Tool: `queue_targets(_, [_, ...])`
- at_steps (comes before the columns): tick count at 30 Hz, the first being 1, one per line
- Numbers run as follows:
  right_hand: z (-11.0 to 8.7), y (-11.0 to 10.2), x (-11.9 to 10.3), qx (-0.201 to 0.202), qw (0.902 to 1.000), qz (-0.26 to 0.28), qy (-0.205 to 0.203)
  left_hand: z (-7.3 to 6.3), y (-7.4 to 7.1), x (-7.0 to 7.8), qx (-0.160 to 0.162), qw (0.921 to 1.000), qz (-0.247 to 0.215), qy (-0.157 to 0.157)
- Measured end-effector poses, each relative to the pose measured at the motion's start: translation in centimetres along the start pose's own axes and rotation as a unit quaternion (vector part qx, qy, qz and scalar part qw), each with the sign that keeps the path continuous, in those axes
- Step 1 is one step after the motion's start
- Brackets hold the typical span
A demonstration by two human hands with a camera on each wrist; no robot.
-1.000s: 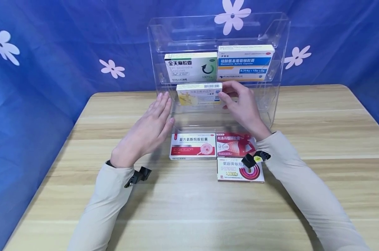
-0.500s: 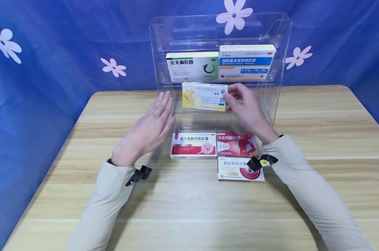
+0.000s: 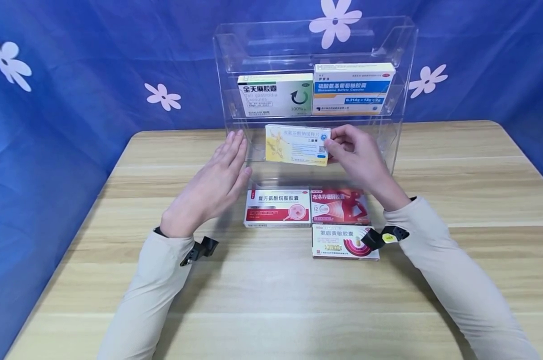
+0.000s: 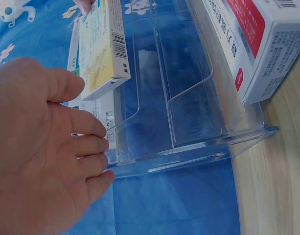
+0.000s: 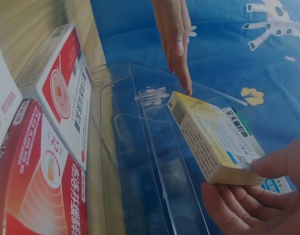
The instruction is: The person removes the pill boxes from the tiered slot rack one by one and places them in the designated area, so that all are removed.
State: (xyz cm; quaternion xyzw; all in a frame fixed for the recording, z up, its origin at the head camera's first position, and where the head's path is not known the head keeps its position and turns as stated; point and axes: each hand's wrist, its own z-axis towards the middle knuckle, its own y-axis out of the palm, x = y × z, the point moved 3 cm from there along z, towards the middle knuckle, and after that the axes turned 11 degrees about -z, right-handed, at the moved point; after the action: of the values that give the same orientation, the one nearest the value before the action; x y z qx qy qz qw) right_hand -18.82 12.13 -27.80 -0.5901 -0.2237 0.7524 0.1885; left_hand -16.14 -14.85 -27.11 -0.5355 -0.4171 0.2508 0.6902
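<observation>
Yellow box (image 3: 295, 145): right hand (image 3: 360, 157) pinches its edge; across a gap, left hand (image 3: 208, 185) holds fingers straight.

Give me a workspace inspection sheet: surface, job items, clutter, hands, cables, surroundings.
Surface: wood-grain table bearing a clear rack.
Job's things: yellow-and-white box, held; green-and-white box and blue-and-white box side by side in the rack; white-and-red box, red box and white box nearer the person.
Clutter: nothing seen.
Hands: right hand pinches the yellow-and-white box; left hand beside the rack, contact unclear.
Cables: nothing seen.
Surroundings: blue flowered cloth.
</observation>
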Motion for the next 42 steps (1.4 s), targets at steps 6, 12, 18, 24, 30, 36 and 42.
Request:
queue_targets(6, [-0.6, -0.3, 0.3, -0.008, 0.9999, 0.004, 0.009, 0.1, 0.1, 0.0, -0.002, 1.0000, -0.002, -0.001])
queue_targets(12, [-1.2, -0.6, 0.5, -0.026, 0.9996, 0.003, 0.008, 0.2, 0.1, 0.0, -0.002, 1.0000, -0.002, -0.001])
queue_targets(18, [-2.0, -0.8, 0.7, -0.048, 0.9986, 0.010, 0.018, 0.3, 0.1, 0.0, -0.001, 1.0000, 0.001, -0.001])
queue_targets(24, [-2.6, -0.8, 1.1, -0.067, 0.9975, 0.002, 0.020, 0.3, 0.0, 0.0, 0.003, 1.0000, 0.003, 0.002])
queue_targets(30, [-3.1, -0.7, 1.3, -0.071, 0.9970, -0.014, 0.026, 0.2, -0.1, 0.1, 0.005, 1.0000, -0.001, 0.004])
queue_targets(36, [-3.6, -0.7, 1.6, -0.076, 0.9964, -0.027, 0.028, 0.3, 0.0, 0.1, 0.003, 1.0000, 0.000, 0.004])
queue_targets(42, [-3.9, -0.7, 1.8, -0.092, 0.9948, -0.021, 0.040, 0.3, 0.0, 0.0, 0.004, 1.0000, 0.000, 0.002])
